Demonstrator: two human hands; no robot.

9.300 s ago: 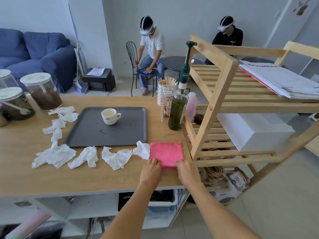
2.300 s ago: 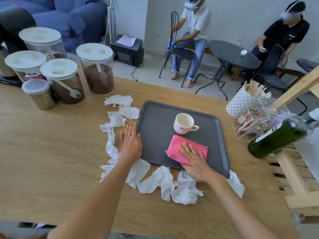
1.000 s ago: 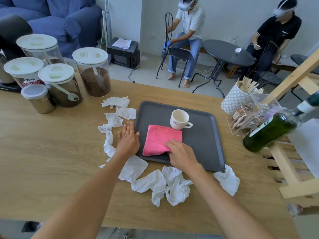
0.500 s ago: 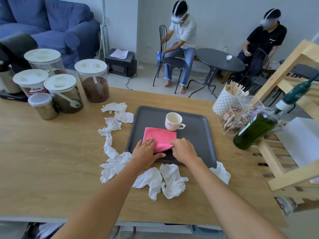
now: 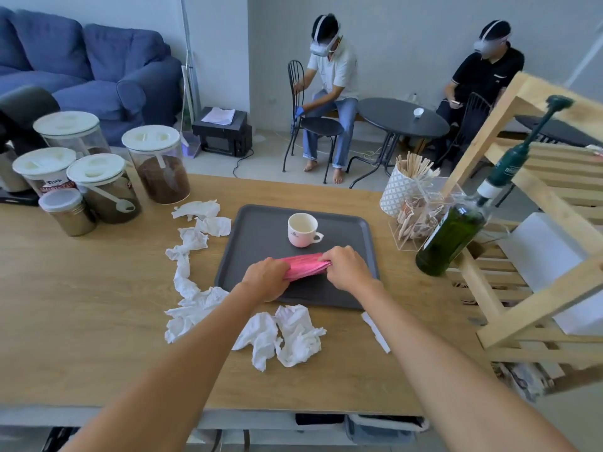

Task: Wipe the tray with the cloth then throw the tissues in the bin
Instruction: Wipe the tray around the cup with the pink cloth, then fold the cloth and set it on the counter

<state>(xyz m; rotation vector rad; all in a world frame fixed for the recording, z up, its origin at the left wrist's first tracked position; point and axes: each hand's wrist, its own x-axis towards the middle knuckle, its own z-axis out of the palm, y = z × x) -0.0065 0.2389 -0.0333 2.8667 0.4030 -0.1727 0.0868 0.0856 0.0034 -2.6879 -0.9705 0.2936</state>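
A dark grey tray (image 5: 261,230) lies on the wooden table with a white cup (image 5: 301,230) standing on its far half. Over the tray's near half I hold the pink cloth (image 5: 305,266) folded up between both hands, lifted slightly off the surface. My left hand (image 5: 266,278) grips its left end and my right hand (image 5: 347,267) grips its right end. Crumpled white tissues (image 5: 287,336) lie along the tray's left side and near edge, and one tissue (image 5: 375,331) shows beside my right forearm. No bin is visible.
Several lidded jars (image 5: 156,168) stand at the table's far left. A green bottle (image 5: 456,230), a stick holder (image 5: 401,187) and a clear sachet box (image 5: 421,213) sit right of the tray. A wooden shelf rack (image 5: 538,256) rises at right. Two seated people are beyond the table.
The cloth, flat under my right hand while wiping the tray, is now folded and lifted between both hands. My left hand moved from the tray's left edge onto the cloth.
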